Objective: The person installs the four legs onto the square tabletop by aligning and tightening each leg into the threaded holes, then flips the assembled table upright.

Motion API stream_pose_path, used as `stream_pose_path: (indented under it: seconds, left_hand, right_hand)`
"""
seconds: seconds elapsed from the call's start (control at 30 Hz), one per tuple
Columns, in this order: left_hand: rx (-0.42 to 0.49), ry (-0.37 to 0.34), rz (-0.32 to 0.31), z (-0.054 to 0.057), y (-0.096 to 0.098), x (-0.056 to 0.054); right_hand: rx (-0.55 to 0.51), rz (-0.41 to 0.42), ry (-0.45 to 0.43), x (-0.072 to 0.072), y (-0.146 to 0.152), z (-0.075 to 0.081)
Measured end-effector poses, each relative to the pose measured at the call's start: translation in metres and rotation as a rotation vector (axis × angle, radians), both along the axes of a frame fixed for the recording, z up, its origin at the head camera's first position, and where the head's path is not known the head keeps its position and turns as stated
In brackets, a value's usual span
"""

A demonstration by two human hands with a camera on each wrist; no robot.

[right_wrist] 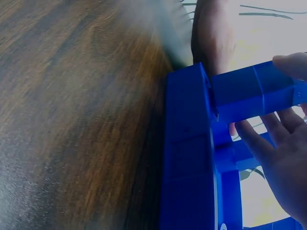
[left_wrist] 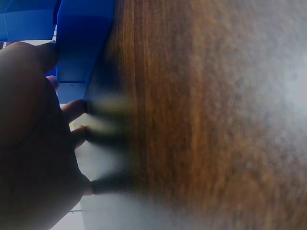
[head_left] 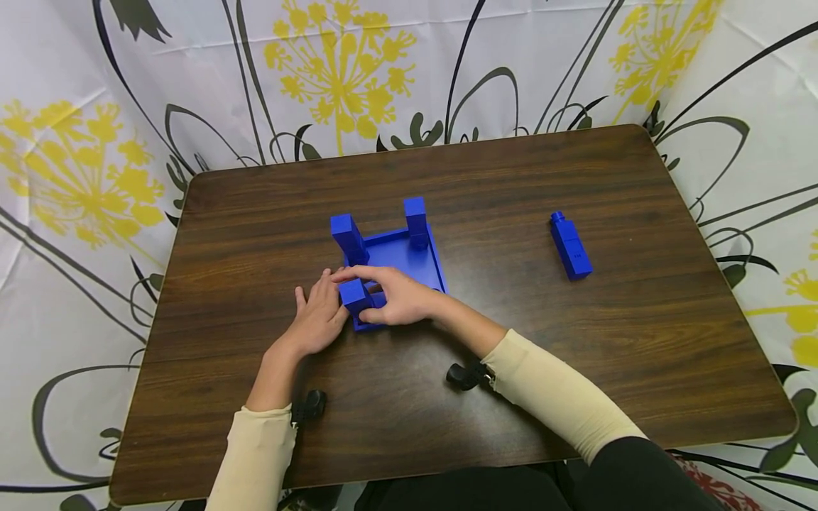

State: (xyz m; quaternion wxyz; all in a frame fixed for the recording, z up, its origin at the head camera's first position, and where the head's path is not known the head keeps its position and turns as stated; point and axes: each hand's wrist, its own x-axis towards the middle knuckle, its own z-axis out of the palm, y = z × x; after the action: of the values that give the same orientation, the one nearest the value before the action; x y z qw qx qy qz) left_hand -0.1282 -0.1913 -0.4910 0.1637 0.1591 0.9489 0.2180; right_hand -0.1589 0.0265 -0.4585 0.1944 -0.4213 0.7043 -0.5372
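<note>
A shallow blue square tray (head_left: 409,264) lies on the table, with square blue legs standing up from its corners. My right hand (head_left: 405,294) holds the near-left leg (head_left: 353,292), thumb on the near side and fingers on the far side. In the right wrist view this leg (right_wrist: 240,93) rises from the tray frame (right_wrist: 187,153). My left hand (head_left: 316,316) lies with its fingers spread against the tray's left side. Two other legs stand at the back, one on the left (head_left: 348,238) and one on the right (head_left: 417,221). The tray's near-right corner is partly hidden by my right hand.
A loose blue leg (head_left: 571,247) with a round peg on one end lies to the right on the brown wooden table (head_left: 511,341). A patterned white curtain (head_left: 211,64) hangs behind the table's far edge.
</note>
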Motion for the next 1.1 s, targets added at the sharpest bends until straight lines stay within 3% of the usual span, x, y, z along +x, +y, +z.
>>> stream_pose_path:
  seconds: [0.17,0.37,0.7,1.1]
  left_hand:
    - [-0.003,0.011,-0.010,0.0004,0.0001,0.0001]
    - [-0.004,0.021,-0.016,0.0004,0.0004,0.0003]
    - [0.014,-0.015,0.003,-0.0004,-0.0007,0.0000]
    - [0.017,-0.005,0.010,-0.0033,-0.0011,-0.0005]
  right_hand:
    - [-0.065,0.071,-0.075,-0.0025,0.0008,-0.0014]
    - [-0.066,0.099,-0.084,-0.0023,0.0025,-0.0013]
    - [0.035,0.041,-0.078,-0.0018,0.0042,0.0004]
    - [0.024,-0.057,-0.070,0.0012,0.0002,-0.0014]
